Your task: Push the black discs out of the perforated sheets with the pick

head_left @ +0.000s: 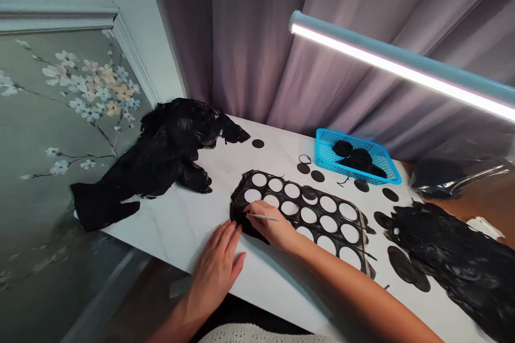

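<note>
On the white table lies a thin black sheet (238, 201) with rows of round cut-outs, and the white surface shows through them. My right hand (279, 228) is closed around a slim, pale, pen-like tool (265, 217) over the sheet's near left corner. The tool's tip is hidden by my fingers, so I cannot tell its kind. My left hand (217, 257) lies flat, fingers stretched out, its fingertips touching the sheet's near left edge. A loose black disc (309, 193) rests over one of the holes in the far row.
Crumpled black material (169, 144) is heaped at the left, with more black sheets (454, 257) at the right. A blue basket (354, 142) holding black pieces stands at the back. Black discs (258, 143) lie scattered about. A lit tube lamp (394, 64) hangs above.
</note>
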### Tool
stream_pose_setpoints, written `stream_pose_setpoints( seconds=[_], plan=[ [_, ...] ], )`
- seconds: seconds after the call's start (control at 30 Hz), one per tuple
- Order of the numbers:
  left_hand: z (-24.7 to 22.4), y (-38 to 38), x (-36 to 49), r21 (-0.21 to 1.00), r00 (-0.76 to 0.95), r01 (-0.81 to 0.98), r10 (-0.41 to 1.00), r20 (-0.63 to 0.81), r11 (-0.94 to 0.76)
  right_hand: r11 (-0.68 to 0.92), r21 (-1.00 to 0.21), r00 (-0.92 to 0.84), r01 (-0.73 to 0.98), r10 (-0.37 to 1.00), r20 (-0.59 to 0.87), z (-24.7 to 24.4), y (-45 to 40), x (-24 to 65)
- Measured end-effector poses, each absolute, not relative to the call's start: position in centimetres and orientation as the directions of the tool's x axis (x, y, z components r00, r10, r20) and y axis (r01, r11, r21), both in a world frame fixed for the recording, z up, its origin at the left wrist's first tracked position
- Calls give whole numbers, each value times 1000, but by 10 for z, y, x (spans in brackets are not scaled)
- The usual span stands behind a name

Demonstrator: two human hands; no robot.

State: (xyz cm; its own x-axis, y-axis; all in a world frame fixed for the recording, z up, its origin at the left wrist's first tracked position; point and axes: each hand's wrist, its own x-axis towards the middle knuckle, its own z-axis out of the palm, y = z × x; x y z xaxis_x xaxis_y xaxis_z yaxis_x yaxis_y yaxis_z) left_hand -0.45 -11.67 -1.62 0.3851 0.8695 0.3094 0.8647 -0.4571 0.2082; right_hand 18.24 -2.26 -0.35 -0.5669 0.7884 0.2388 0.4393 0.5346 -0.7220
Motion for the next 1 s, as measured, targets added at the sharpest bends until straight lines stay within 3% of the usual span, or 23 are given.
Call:
stream_pose_setpoints(
  seconds=[0.13,0.27,1.0],
  plan=[
    [-18,-116,-9,162,429,857,852,301,-489,499,-801,-594,330,770,234,-8,-24,184],
    [-17,-115,-9,191,423,854,860,283,-483,474,-831,-620,292,755,213,-6,-22,187],
    [-14,-113,-8,198,431,851,863,265,-486,480,-818,-606,317,766,215,-6,-25,183]
  ],
)
